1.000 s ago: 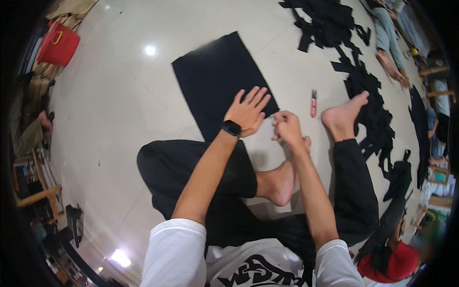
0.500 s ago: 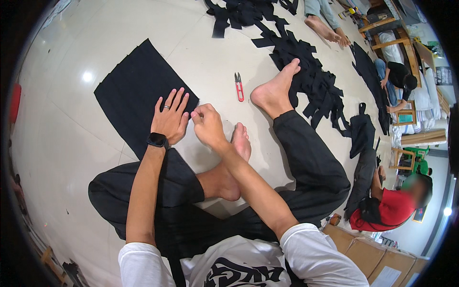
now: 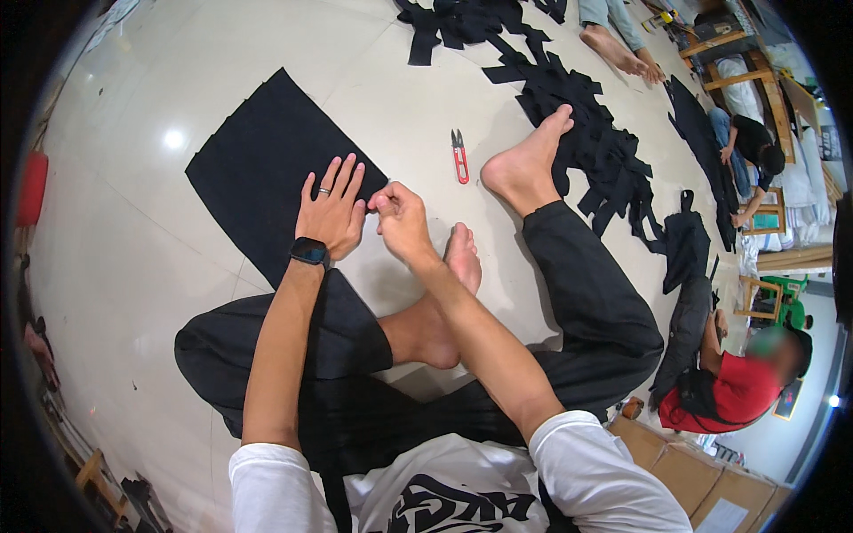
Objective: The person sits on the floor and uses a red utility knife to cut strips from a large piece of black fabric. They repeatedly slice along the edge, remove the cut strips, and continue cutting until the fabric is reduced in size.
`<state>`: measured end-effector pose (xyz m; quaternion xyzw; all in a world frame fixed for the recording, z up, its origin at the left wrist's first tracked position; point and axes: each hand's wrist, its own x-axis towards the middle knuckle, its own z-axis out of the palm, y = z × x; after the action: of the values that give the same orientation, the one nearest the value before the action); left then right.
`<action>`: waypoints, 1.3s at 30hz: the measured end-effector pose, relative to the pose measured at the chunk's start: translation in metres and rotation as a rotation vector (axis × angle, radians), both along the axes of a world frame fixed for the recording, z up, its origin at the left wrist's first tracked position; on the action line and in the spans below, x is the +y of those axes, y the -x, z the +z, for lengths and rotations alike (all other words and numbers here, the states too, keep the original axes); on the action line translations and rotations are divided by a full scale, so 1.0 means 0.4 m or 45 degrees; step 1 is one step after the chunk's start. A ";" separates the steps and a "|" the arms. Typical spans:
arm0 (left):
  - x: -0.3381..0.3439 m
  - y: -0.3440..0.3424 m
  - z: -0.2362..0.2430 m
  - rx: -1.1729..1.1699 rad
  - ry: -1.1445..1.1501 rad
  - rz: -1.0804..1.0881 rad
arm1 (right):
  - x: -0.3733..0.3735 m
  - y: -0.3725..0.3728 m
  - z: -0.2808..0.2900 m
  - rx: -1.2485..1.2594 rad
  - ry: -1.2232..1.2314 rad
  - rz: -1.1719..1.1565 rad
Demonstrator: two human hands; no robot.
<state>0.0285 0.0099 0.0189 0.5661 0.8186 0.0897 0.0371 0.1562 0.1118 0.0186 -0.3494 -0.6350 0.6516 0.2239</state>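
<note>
A black piece of cloth (image 3: 267,142) lies flat on the floor in front of me, its left edge slightly stepped. My left hand (image 3: 331,213), with a ring and a dark watch, rests palm down on its near right part, fingers stretched out. Just right of it, my right hand (image 3: 402,219) is closed in a pinch by the cloth's right corner. Whatever is between its fingertips is too small to make out. Red-handled thread snips (image 3: 459,158) lie on the floor beyond my right hand, beside my right foot.
A tangled heap of black fabric strips (image 3: 577,115) spreads beyond my right foot. Cardboard boxes (image 3: 675,462) stand at lower right. A person in a red top (image 3: 733,391) sits at the right; other people and wooden stools (image 3: 758,298) are farther off.
The whole view has shifted slightly, with the scene moving a little to the right. Both hands keep nearly the same places at the cloth, my right hand still pinched.
</note>
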 end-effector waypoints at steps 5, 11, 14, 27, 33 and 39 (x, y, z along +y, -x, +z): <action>0.002 0.001 0.007 -0.029 0.025 0.000 | 0.020 -0.031 -0.004 -0.076 -0.015 0.062; -0.002 0.002 0.004 -0.006 -0.001 -0.014 | 0.011 -0.016 0.008 -0.101 -0.287 0.013; -0.001 0.002 0.001 0.003 -0.028 -0.025 | 0.000 0.018 0.017 0.055 -0.549 -0.033; -0.004 0.002 0.004 -0.018 -0.015 -0.015 | 0.029 0.019 -0.032 -0.132 -0.062 -0.134; -0.007 0.003 0.005 -0.019 -0.070 -0.009 | 0.026 0.004 -0.019 -0.181 0.080 -0.165; -0.004 0.002 0.010 -0.060 -0.075 -0.003 | 0.016 -0.021 0.004 -0.175 0.143 -0.177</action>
<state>0.0276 0.0084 0.0231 0.5656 0.8138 0.1270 0.0398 0.1644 0.1183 0.0201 -0.4486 -0.5857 0.6433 0.2046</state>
